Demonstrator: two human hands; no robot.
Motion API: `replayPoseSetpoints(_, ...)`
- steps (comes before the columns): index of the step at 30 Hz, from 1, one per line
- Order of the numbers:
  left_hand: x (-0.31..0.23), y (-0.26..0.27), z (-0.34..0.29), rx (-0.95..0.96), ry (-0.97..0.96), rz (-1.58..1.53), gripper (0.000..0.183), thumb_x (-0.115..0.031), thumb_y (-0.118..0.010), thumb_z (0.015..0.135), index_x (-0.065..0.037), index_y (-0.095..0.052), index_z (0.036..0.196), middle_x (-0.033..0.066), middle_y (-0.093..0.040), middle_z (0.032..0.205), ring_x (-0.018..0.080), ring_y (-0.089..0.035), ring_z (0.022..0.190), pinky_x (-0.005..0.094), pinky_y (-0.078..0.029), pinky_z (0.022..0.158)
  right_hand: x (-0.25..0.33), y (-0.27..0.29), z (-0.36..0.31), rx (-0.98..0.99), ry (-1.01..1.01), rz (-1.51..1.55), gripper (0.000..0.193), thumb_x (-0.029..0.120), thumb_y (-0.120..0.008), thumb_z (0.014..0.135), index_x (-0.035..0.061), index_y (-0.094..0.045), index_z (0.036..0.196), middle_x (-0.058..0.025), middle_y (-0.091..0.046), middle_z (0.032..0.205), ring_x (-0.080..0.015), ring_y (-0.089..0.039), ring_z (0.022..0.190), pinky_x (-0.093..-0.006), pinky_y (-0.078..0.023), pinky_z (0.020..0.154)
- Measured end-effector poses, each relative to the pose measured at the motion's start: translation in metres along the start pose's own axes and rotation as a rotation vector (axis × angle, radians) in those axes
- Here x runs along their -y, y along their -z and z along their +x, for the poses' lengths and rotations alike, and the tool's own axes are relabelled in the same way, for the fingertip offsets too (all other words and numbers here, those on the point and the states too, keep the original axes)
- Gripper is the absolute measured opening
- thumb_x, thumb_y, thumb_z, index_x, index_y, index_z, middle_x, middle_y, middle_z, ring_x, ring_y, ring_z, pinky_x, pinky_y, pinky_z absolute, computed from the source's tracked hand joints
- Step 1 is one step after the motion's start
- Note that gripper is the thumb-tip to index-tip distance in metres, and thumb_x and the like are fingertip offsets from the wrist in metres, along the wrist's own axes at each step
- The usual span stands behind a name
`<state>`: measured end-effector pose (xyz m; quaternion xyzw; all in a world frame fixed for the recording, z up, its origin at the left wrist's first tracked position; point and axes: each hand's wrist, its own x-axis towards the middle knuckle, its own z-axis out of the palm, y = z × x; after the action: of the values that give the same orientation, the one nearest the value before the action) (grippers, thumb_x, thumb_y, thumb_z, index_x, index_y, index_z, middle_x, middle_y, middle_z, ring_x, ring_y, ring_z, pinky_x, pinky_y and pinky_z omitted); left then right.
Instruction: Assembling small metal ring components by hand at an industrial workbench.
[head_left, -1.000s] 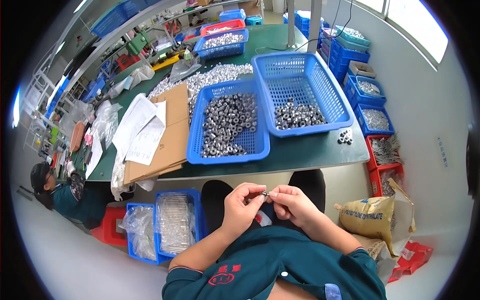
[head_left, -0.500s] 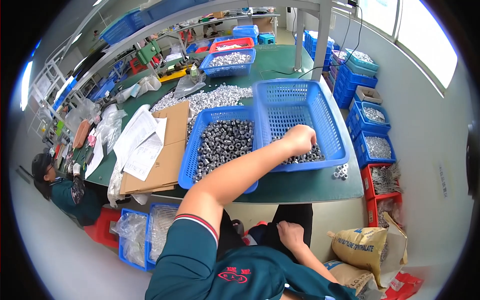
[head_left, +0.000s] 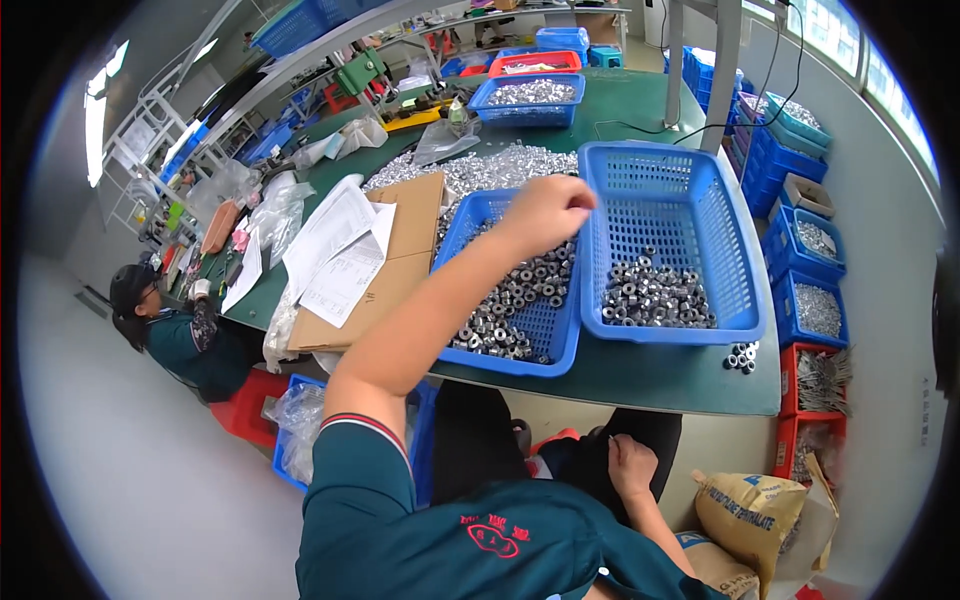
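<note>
My left hand [head_left: 548,213] hangs above the far right part of a blue plastic basket [head_left: 562,362] on the green table. Its fingers are curled in a pinch; what they hold, if anything, is hidden. Dark metal nut-like rings [head_left: 500,335] lie in that basket, with bare mesh showing at its front right. Against its right side stands a second blue basket [head_left: 745,265], where a smaller heap of similar rings [head_left: 655,292] lies at the front. My right hand [head_left: 630,465] rests on my thigh with its fingers curled, their inner side hidden.
Several loose rings [head_left: 741,358] lie on the table [head_left: 640,375] beside the right basket. Papers [head_left: 345,260] on cardboard [head_left: 410,255] lie left. Silvery parts [head_left: 510,165] spread behind. Blue crates [head_left: 812,300] stack at right; a co-worker [head_left: 165,335] sits at left.
My left hand has moved from over the ring heap in the right basket to above the left basket. The whole view has shifted, so the table appears farther right. My right hand stays on my thigh.
</note>
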<state>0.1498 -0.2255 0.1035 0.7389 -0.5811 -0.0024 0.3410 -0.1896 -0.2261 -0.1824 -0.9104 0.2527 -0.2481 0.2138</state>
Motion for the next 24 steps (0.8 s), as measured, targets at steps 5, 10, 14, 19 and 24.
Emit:
replayPoseSetpoints(5,0.053,0.011,-0.064,0.349,0.220,0.056,0.018,-0.013,-0.064,0.079,-0.004,-0.069,0.094,0.0096,-0.070,0.087,0.0190,-0.066,0.082,0.0314,-0.051,0.075,0.002,-0.007,0.008,0.037,-0.002,0.006,0.014,0.021,-0.060,0.084,0.0103,-0.057,0.077,-0.0088,-0.061,0.065,-0.0307,-0.060,0.058,-0.0418,-0.047,0.053)
replayPoseSetpoints(10,0.072,-0.022,-0.087,0.395,0.266,0.246,0.023,-0.012,-0.065,0.074,-0.005,-0.069,0.095,0.0145,-0.068,0.091,0.0314,-0.065,0.086,0.0389,-0.051,0.078,0.009,-0.010,0.011,0.063,-0.015,0.005,0.014,0.022,-0.060,0.084,0.0101,-0.058,0.076,-0.0095,-0.061,0.066,-0.0311,-0.060,0.059,-0.0421,-0.047,0.053)
replayPoseSetpoints(14,0.079,-0.033,-0.085,0.424,0.174,0.341,0.026,-0.014,-0.068,0.071,-0.011,-0.069,0.097,0.0119,-0.062,0.093,0.0306,-0.060,0.094,0.0410,-0.049,0.083,0.011,-0.009,0.009,0.072,-0.045,-0.029,0.014,0.022,-0.061,0.083,0.0101,-0.059,0.076,-0.0100,-0.062,0.066,-0.0315,-0.061,0.060,-0.0422,-0.048,0.054)
replayPoseSetpoints(19,0.087,-0.046,-0.083,0.378,0.110,0.430,0.023,-0.011,-0.066,0.069,-0.013,-0.069,0.092,0.0096,-0.061,0.094,0.0295,-0.057,0.101,0.0406,-0.049,0.085,0.007,-0.008,0.005,0.044,-0.063,-0.065,0.014,0.022,-0.061,0.083,0.0103,-0.059,0.077,-0.0101,-0.062,0.066,-0.0317,-0.061,0.060,-0.0421,-0.048,0.053)
replayPoseSetpoints(24,0.092,-0.037,-0.082,0.309,0.133,0.186,0.019,-0.009,-0.067,0.069,-0.005,-0.065,0.087,0.0102,-0.065,0.087,0.0261,-0.063,0.085,0.0363,-0.050,0.076,0.005,-0.007,0.002,0.011,-0.057,-0.068,0.015,0.022,-0.061,0.083,0.0103,-0.058,0.075,-0.0104,-0.062,0.066,-0.0318,-0.061,0.059,-0.0423,-0.047,0.053)
